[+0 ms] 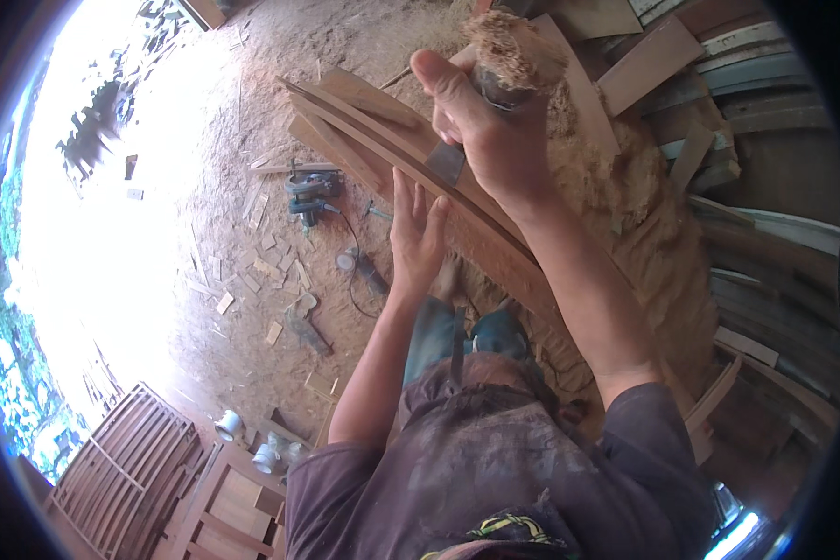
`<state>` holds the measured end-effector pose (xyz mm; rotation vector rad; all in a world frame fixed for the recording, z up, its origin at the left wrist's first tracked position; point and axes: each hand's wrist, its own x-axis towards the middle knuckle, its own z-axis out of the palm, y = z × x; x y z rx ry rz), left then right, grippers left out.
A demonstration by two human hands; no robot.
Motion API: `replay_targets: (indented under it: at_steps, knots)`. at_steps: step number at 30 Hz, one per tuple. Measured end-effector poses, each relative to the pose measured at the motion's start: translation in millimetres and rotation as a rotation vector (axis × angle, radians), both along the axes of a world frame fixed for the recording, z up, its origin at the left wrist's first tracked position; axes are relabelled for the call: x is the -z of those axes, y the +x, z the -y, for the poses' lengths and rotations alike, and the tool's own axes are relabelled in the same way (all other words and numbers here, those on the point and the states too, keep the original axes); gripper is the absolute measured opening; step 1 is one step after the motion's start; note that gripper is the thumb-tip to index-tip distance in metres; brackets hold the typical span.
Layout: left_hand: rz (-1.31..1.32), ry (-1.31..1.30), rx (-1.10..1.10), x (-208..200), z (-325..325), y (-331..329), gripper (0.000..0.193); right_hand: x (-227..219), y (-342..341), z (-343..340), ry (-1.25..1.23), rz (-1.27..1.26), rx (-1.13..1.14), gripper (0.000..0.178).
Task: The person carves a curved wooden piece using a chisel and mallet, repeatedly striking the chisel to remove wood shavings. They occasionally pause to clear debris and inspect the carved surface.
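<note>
Raised before me, my right hand (495, 140) is closed around a chisel (446, 162). Its frayed wooden handle end (518, 51) shows above the thumb, and its flat, wide metal blade shows below the fingers, close to the wood. A long wooden board (369, 126) stands on edge, running from far left to near right. My left hand (418, 233) lies against the board's near side, fingers stretched and thumb apart. My right palm and fingers hide the middle of the chisel. Whether the blade touches the wood I cannot tell.
On the dusty floor left of the board are a corded power tool (310, 191), an angle grinder (369, 271) and scattered offcuts (275, 257). Stacked planks (765, 177) line the right side. Slatted wooden frames (131, 471) and white cups (269, 455) stand at the lower left.
</note>
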<state>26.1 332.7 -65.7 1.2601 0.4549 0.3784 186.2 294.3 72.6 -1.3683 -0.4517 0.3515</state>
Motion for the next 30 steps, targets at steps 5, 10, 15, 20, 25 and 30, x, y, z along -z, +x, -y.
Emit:
replay_targets:
  at_steps: [5, 10, 15, 20, 25, 30]
  knots:
    - [-0.013, -0.043, -0.007, 4, 0, -3, 0.090, 4, -18, -12, 0.013, 0.087, 0.019, 0.010]
    - [-0.028, -0.015, 0.019, 24, -2, -6, 0.088, 36, -15, -33, 0.077, 0.482, 0.013, 0.006]
    - [-0.155, 0.058, 0.111, 46, -7, -24, 0.070, 60, -71, -31, 0.043, 0.501, -0.204, 0.010]
    - [-0.137, 0.084, 0.085, 38, -6, -28, 0.057, 56, -89, -31, -0.088, 0.720, -0.221, 0.021]
    - [-0.082, -0.002, 0.044, 27, -9, -22, 0.045, 54, -45, -58, 0.341, 0.378, -0.134, 0.013]
    - [-0.204, 0.451, 0.145, 36, -14, -31, 0.057, 55, -36, -74, 0.105, 0.687, -0.036, 0.006]
